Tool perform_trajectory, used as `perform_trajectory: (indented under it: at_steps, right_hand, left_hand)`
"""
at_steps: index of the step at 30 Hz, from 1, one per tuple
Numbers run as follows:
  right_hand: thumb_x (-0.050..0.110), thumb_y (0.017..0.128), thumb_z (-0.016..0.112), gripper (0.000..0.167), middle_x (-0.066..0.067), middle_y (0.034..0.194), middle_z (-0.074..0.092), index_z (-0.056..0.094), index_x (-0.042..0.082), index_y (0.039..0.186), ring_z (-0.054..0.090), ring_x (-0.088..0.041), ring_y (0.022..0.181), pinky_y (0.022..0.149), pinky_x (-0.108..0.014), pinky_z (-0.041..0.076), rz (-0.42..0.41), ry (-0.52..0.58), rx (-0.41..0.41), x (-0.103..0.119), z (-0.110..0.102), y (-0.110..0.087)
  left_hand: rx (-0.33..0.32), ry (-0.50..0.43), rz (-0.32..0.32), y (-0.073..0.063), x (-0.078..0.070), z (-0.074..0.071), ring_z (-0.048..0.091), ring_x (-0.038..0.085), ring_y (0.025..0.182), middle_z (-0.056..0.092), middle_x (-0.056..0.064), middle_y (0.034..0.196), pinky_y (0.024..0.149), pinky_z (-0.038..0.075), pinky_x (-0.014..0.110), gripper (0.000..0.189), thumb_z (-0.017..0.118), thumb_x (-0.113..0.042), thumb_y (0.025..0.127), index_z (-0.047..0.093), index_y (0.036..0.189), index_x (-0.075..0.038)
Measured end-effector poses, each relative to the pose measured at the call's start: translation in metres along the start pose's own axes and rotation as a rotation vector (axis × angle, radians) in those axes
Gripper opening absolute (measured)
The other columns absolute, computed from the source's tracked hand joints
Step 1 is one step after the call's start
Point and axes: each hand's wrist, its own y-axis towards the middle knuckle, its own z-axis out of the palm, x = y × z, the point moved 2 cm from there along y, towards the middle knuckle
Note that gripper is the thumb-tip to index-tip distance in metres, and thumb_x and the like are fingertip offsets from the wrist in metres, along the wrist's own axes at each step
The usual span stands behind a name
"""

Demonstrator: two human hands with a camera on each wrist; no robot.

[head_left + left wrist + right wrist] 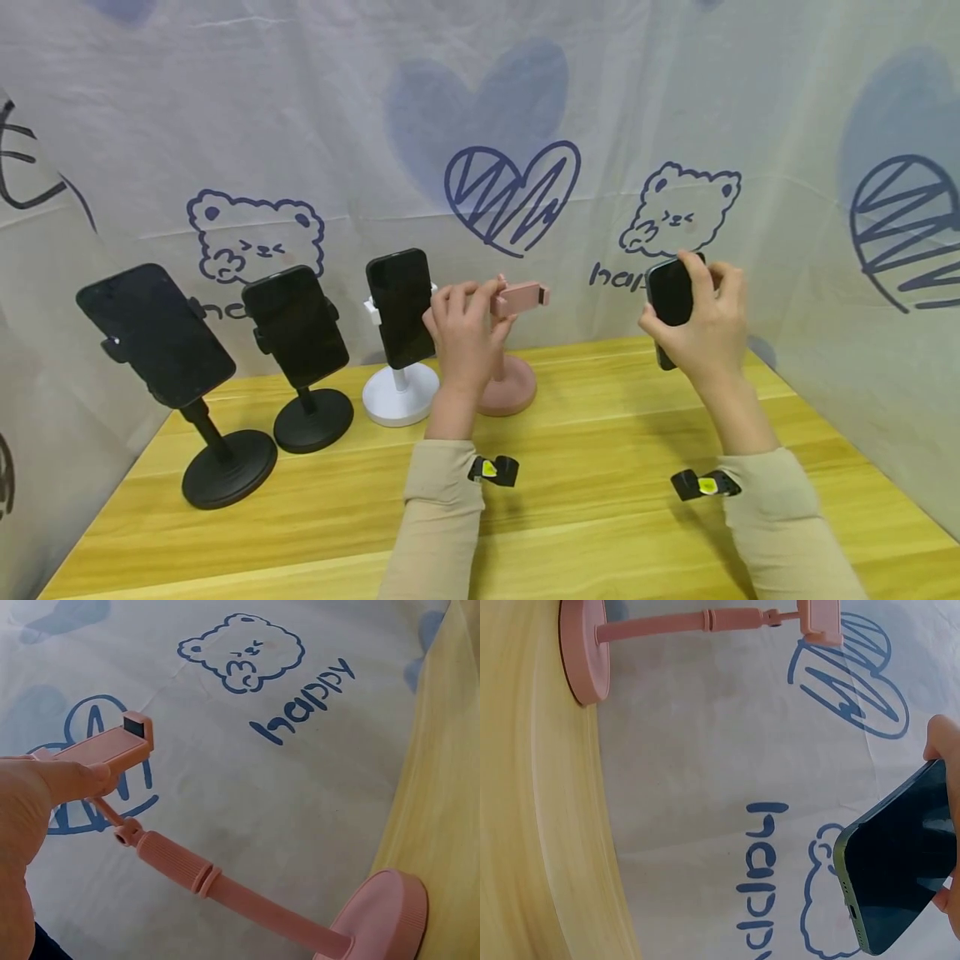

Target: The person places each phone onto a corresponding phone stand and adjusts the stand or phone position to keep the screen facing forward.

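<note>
In the head view my left hand [467,337] grips the clamp of a pink phone stand [510,385], its thumb along the clamp's underside. The left wrist view shows the clamp [112,746] with its dark-padded end sticking out past the thumb, above a jointed neck and round base. My right hand [705,321] holds a smartphone [670,293] by its edges, dark screen facing me, in the air to the right of the stand. In the right wrist view the phone [900,859] is tilted, its port end toward the table side. Phone and pink stand are apart.
Left of the pink stand, a white stand [401,398] and two black stands [313,421] [228,468] each hold a phone upright. All stand on a wooden table [585,500]. A printed curtain [337,100] hangs behind and along the sides.
</note>
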Motion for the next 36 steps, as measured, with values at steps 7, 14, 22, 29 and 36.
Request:
perform_trajectory:
  at_steps: [7, 14, 22, 29, 36]
  right_hand:
    - [0.04, 0.073, 0.064, 0.067, -0.029, 0.111, 0.043, 0.05, 0.016, 0.135, 0.044, -0.04, 0.095, 0.075, -0.053, 0.043, -0.037, 0.018, -0.017, 0.011, 0.005, -0.002]
    - [0.04, 0.074, 0.066, 0.069, -0.028, 0.111, 0.044, 0.049, 0.015, 0.135, 0.045, -0.04, 0.095, 0.073, -0.05, 0.045, -0.085, 0.011, 0.028, 0.018, 0.012, -0.006]
    - [0.036, 0.072, 0.068, 0.068, -0.027, 0.111, 0.046, 0.05, 0.014, 0.134, 0.046, -0.04, 0.098, 0.073, -0.052, 0.047, -0.103, 0.031, 0.045, 0.026, 0.018, -0.011]
    - [0.035, 0.072, 0.071, 0.07, -0.027, 0.112, 0.047, 0.048, 0.016, 0.136, 0.046, -0.038, 0.097, 0.071, -0.049, 0.047, -0.132, 0.024, 0.078, 0.034, 0.022, -0.015]
    - [0.032, 0.072, 0.072, 0.071, -0.025, 0.112, 0.048, 0.049, 0.016, 0.136, 0.046, -0.036, 0.094, 0.069, -0.049, 0.047, -0.152, 0.042, 0.087, 0.038, 0.027, -0.017]
  left_hand:
    - [0.027, -0.009, 0.006, 0.001, 0.001, -0.005, 0.046, 0.027, 0.111, 0.062, 0.006, 0.112, 0.093, 0.034, 0.049, 0.038, 0.081, -0.03, 0.079, 0.069, 0.114, -0.021]
    - [0.026, -0.016, 0.012, 0.001, 0.003, -0.005, 0.046, 0.027, 0.11, 0.062, 0.005, 0.11, 0.094, 0.034, 0.049, 0.036, 0.081, -0.027, 0.079, 0.07, 0.113, -0.022]
    - [0.076, -0.024, 0.004, 0.001, 0.004, -0.009, 0.044, 0.027, 0.113, 0.061, 0.004, 0.114, 0.096, 0.033, 0.051, 0.034, 0.078, -0.026, 0.083, 0.07, 0.116, -0.024]
    - [0.089, -0.026, 0.011, 0.002, 0.003, -0.01, 0.044, 0.028, 0.113, 0.061, 0.005, 0.115, 0.097, 0.033, 0.051, 0.031, 0.075, -0.023, 0.086, 0.07, 0.116, -0.023]
    - [0.102, -0.043, -0.008, 0.002, 0.0, -0.011, 0.044, 0.028, 0.114, 0.061, 0.006, 0.116, 0.096, 0.033, 0.051, 0.031, 0.074, -0.021, 0.087, 0.069, 0.117, -0.022]
